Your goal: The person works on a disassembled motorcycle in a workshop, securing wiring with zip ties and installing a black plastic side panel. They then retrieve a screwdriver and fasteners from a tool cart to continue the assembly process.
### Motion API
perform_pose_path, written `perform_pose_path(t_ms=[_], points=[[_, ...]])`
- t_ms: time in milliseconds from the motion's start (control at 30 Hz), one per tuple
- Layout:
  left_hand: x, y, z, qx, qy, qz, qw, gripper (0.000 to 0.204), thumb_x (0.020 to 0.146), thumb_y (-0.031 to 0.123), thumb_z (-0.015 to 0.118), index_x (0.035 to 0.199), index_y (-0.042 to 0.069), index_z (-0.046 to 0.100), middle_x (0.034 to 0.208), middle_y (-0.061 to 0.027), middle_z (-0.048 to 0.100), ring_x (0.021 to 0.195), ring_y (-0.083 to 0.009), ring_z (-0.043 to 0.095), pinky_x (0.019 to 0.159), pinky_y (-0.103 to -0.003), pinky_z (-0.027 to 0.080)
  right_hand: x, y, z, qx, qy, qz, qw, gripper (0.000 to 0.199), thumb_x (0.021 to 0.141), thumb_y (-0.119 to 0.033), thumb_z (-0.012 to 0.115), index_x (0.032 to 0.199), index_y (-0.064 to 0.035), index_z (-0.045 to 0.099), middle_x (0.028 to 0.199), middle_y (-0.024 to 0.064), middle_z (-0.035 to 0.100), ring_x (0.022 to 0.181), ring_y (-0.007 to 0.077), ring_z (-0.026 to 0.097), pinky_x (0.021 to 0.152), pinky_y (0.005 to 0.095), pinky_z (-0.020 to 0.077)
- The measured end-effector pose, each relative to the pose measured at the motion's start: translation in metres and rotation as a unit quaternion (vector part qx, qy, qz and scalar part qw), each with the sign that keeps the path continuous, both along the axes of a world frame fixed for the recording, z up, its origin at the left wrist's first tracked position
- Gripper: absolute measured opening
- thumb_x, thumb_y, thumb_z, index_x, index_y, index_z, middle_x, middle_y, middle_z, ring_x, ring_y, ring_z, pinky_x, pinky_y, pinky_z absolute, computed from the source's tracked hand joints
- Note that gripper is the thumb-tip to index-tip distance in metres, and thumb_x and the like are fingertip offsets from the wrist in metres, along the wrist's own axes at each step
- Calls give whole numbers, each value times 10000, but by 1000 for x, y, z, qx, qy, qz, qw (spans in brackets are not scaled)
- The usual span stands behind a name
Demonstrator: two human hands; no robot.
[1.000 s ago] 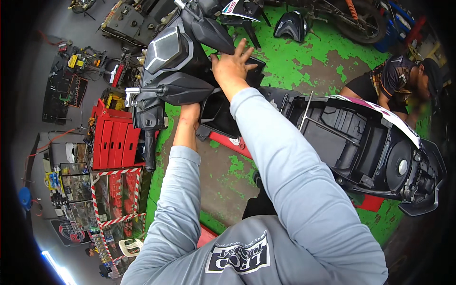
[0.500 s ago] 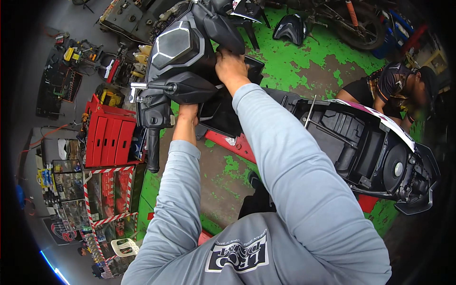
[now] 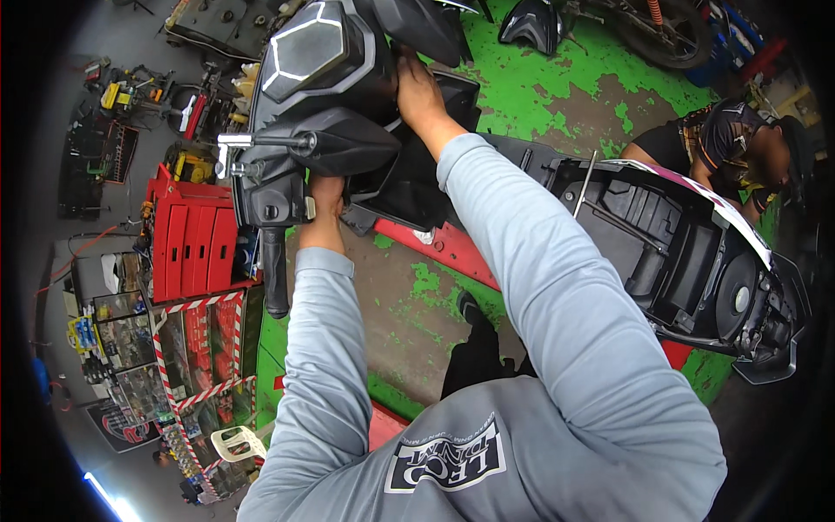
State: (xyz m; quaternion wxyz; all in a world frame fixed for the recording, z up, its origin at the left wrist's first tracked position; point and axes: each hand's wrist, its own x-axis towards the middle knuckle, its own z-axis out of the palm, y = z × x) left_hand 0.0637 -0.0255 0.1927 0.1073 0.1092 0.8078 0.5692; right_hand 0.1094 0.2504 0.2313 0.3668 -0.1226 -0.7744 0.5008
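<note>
A black scooter stands in front of me, its headlight cover and handlebar shroud at the top. My left hand reaches up under the shroud beside the left handlebar grip; its fingers are hidden behind the plastic. My right hand presses on the black front panel behind the headlight, fingers curled over its edge. The scooter's seat is off, showing the open black storage tub. Both forearms wear grey sleeves.
A red tool chest stands left of the scooter, with shelves of parts edged in red-white tape below it. Tools lie on the floor at upper left. Another person crouches at the right. The floor is worn green paint.
My view has moved closer to the handlebar. The right hand has slid further up onto the front panel; the left hand stays under the shroud.
</note>
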Motion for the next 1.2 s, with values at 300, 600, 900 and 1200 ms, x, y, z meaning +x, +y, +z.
perform_pose_path(t_ms=[300, 600, 900, 1200], points=[[70, 48, 50, 107, 139, 1, 985, 626, 934, 298, 732, 1441, 10, 505, 1444, -151, 542, 1346, -255, 484, 1142, -397, 366, 47, 56, -38, -215, -39, 156, 963, 665, 1076, -455, 380, 1575, -23, 293, 1628, 201, 312, 1515, 318, 283, 1223, 386, 231], [113, 13, -58, 28, 127, 135, 982, 800, 914, 97, 730, 1572, 27, 279, 1542, -205, 408, 1349, -290, 492, 1035, -387, 492, 154, -24, -183, -650, -68, -88, 752, 518, 1047, -357, 492, 1465, -63, 408, 1310, 132, 572, 1184, 292, 584, 980, 446, 480], [58, -21, -52, -7, 84, 81, 993, 532, 1047, 58, 495, 1531, -22, 288, 1449, -201, 514, 1244, -298, 617, 932, -363, 557, 285, -124, -349, -553, -353, -90, 750, 570, 961, -225, 588, 1465, -30, 408, 1193, 126, 617, 1044, 264, 645, 865, 383, 500], [157, -33, -143, 37, -90, 82, 992, 823, 1009, 178, 617, 1618, 72, 74, 1633, -190, 261, 1384, -335, 468, 1117, -455, 392, 232, -77, -375, -236, -359, -60, 901, 702, 851, -236, 752, 1434, 16, 454, 1322, 255, 601, 1253, 387, 578, 1048, 453, 463]])
